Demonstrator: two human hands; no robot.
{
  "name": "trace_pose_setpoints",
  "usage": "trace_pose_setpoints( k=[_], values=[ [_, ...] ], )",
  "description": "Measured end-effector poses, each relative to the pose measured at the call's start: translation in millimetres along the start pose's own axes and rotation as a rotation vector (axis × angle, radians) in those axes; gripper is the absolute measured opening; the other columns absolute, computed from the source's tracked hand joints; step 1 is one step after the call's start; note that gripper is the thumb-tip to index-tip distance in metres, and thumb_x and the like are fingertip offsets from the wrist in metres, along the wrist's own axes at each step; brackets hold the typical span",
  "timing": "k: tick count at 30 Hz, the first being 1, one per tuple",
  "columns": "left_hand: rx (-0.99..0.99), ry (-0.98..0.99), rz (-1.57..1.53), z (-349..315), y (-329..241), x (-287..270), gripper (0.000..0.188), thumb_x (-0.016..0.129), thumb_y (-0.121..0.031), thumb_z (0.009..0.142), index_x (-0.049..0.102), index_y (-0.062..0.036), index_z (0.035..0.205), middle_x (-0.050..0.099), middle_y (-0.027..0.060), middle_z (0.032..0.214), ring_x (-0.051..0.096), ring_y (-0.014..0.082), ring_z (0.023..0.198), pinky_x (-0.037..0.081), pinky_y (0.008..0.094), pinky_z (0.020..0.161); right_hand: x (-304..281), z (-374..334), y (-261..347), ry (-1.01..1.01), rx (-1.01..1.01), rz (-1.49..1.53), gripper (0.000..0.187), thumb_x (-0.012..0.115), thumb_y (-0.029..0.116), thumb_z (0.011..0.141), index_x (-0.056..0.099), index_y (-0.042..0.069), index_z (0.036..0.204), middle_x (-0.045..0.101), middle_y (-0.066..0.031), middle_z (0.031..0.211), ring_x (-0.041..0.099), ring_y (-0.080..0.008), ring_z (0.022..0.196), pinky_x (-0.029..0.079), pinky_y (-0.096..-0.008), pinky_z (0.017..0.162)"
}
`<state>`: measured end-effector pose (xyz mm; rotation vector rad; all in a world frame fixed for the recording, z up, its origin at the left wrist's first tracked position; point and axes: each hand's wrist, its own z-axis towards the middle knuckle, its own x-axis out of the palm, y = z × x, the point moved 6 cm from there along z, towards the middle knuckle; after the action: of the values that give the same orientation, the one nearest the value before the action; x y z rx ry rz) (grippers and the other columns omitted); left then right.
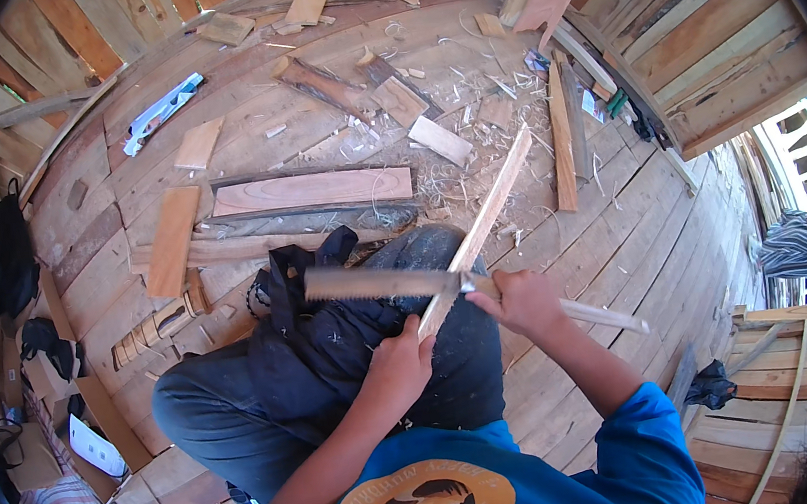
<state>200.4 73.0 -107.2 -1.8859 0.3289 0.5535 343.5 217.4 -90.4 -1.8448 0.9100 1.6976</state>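
Note:
My left hand (400, 371) is closed round the lower end of a narrow wooden strip (490, 203), which slants up and away to the right over my thigh. In my right hand (523, 304) is a long-bladed knife (367, 284), its broad flat blade pointing left and its pale handle running out behind my fist to the right. The blade crosses the strip just above my left hand and seems to rest against it; whether it is cutting in cannot be made out. A dark cloth (298, 335) lies over my lap beneath the blade.
Boards (315, 190) and offcuts lie on the plank floor ahead, among curled shavings (435, 180). A sheathed blade-like wooden item (161, 327) rests by my left knee. Cardboard boxes (88, 391) and a black bag (6, 255) stand at the left. A slatted wall (708, 23) rises at the right.

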Motion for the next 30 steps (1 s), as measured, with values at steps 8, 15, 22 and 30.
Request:
trace_pose_setpoints(
  k=[8,15,22,30],
  values=[
    [-0.032,0.007,-0.042,-0.4,-3.9,-0.3,0.034,0.054,-0.021,0.091,0.050,0.0041,0.114,0.062,0.0291,0.076,0.061,0.0469,0.075,0.049,0.0521,0.068,-20.2,14.4,-103.0,-0.026,0.382,-0.016,0.069,0.045,0.069,0.084,0.065,0.004,0.072,0.063,-0.0217,0.068,0.064,-0.0388,0.066,0.051,-0.0488,0.061],
    [-0.036,0.002,-0.067,-1.9,5.3,0.0,0.030,0.054,-0.020,0.092,0.051,0.0026,0.111,0.061,0.0285,0.073,0.062,0.0458,0.071,0.051,0.0523,0.064,3.0,29.3,-40.6,0.031,0.057,0.025,0.069,0.047,0.069,0.083,0.063,0.002,0.076,0.062,-0.0199,0.064,0.064,-0.0389,0.064,0.052,-0.0480,0.061],
    [-0.009,0.014,-0.075,2.5,6.0,3.5,0.035,0.055,-0.020,0.093,0.048,0.0051,0.115,0.063,0.0195,0.068,0.065,0.0347,0.064,0.051,0.0405,0.059,-5.4,37.2,-82.8,-0.067,0.177,0.016,0.067,0.051,0.068,0.082,0.060,0.002,0.073,0.061,-0.0186,0.060,0.063,-0.0360,0.060,0.051,-0.0462,0.055],
    [-0.071,0.047,-0.158,0.8,16.8,5.8,0.030,0.054,-0.020,0.094,0.050,0.0041,0.111,0.063,0.0123,0.067,0.066,0.0197,0.060,0.052,0.0325,0.058,4.5,39.4,-37.6,-0.043,-0.024,-0.021,0.068,0.049,0.069,0.082,0.062,0.003,0.074,0.061,-0.0184,0.060,0.065,-0.0342,0.061,0.051,-0.0461,0.054]
  ],
)
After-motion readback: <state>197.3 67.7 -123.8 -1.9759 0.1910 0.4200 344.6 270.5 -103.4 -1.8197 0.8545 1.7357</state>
